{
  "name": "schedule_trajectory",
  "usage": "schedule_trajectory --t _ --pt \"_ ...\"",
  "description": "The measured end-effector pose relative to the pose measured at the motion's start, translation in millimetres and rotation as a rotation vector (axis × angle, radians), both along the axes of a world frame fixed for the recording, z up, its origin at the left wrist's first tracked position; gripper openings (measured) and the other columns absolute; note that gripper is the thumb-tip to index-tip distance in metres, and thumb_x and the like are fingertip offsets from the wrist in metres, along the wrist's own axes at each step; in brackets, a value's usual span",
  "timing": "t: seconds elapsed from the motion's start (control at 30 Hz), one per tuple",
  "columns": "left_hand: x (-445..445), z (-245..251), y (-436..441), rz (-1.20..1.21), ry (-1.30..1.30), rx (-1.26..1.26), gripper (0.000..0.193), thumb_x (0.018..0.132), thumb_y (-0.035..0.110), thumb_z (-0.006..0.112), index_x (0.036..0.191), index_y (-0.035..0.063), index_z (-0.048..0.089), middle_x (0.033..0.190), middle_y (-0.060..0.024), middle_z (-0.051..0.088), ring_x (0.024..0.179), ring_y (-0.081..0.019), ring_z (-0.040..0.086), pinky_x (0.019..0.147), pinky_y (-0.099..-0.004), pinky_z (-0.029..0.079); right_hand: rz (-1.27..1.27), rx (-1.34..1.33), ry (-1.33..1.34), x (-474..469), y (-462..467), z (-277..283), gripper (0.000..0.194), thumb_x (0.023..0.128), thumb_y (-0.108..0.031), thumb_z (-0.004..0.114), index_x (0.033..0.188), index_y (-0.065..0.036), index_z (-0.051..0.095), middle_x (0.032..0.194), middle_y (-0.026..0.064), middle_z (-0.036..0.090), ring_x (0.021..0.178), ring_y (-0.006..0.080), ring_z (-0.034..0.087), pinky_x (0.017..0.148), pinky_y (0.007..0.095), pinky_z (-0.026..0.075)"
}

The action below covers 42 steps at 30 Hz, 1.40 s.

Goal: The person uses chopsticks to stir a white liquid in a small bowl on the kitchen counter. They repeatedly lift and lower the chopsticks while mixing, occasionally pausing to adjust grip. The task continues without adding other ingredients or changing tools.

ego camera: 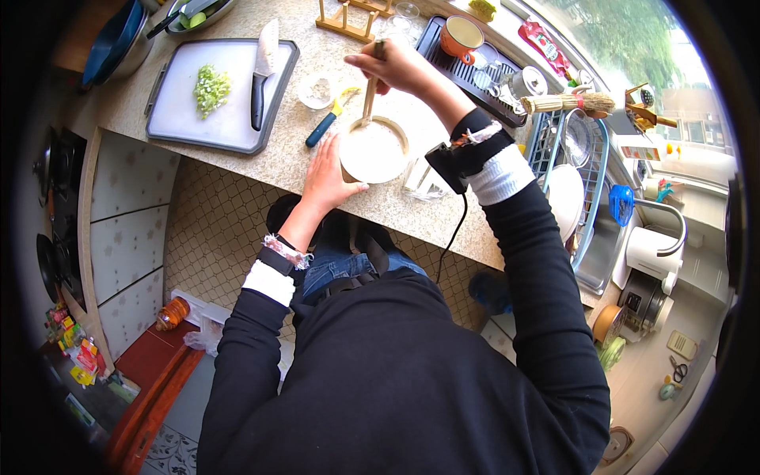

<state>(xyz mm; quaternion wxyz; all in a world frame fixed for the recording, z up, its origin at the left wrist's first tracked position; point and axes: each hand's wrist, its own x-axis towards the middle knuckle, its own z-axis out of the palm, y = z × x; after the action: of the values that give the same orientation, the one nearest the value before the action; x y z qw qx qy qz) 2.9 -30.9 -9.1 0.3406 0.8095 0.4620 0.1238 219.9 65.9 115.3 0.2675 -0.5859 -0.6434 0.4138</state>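
My right hand [392, 64] grips a wooden utensil [370, 98], upright, its lower end inside a round bowl [404, 133] with pale contents. The contents look washed out by glare. My left hand [328, 175] rests against the bowl's near left side, fingers spread and thumb along the rim. Left of the bowl lie a peeler-like tool with a dark blue handle [322, 129] and a small clear dish [316, 92] holding some white matter. Farther left, chopped green vegetable [211, 91] and a kitchen knife with a black handle [257, 101] lie on a cutting board [172, 127].
An orange mug [461, 37] stands on a dark drying tray [428, 41] at the back right. Right of my forearm are a blue dish rack [597, 178] and the sink [602, 261]. Clear plastic packaging [424, 185] lies near the counter's front edge.
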Motion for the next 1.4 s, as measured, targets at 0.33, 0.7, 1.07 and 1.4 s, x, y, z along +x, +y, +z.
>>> schedule_trajectory --t 0.33,0.7,1.07,1.4 --pt "20 15 -3 -0.017 0.104 0.092 0.137 0.054 0.042 0.089 0.150 -0.0004 0.002 0.155 -0.0223 0.018 0.144 -0.0377 0.018 0.117 -0.0466 0.016 0.073 0.040 -0.014 29 -44 21 0.032 0.094 -0.033 0.061 0.084 -0.003 0.067 0.064 -0.0002 0.062 0.057 0.0057 0.063 0.053 0.0206 0.053" --pt "27 17 1 -0.026 0.138 0.066 0.142 0.052 0.044 0.089 0.151 0.0033 -0.004 0.156 -0.0177 0.016 0.145 -0.0332 0.016 0.117 -0.0511 0.009 -0.061 0.040 -0.089 61 -84 21 0.037 0.096 -0.032 0.058 0.073 -0.003 0.060 0.058 -0.0014 0.055 0.057 0.0068 0.062 0.054 0.0217 0.052" --pt "28 15 3 -0.019 0.074 0.068 0.146 0.048 0.040 0.092 0.151 0.0037 -0.005 0.153 -0.0202 0.023 0.143 -0.0316 0.024 0.118 -0.0484 0.013 -0.364 -0.006 0.205 29 -140 -31 0.030 0.098 -0.030 0.055 0.090 -0.001 0.063 0.071 0.0039 0.062 0.066 0.0116 0.065 0.061 0.0245 0.057" --pt "26 9 5 -0.038 0.024 0.085 0.147 0.047 0.041 0.092 0.150 0.0021 -0.005 0.150 -0.0224 0.029 0.140 -0.0323 0.030 0.117 -0.0471 0.018 -0.243 -0.146 0.509 26 -157 -35 0.026 0.097 -0.025 0.057 0.095 0.000 0.065 0.079 0.0055 0.065 0.074 0.0128 0.067 0.068 0.0262 0.058"
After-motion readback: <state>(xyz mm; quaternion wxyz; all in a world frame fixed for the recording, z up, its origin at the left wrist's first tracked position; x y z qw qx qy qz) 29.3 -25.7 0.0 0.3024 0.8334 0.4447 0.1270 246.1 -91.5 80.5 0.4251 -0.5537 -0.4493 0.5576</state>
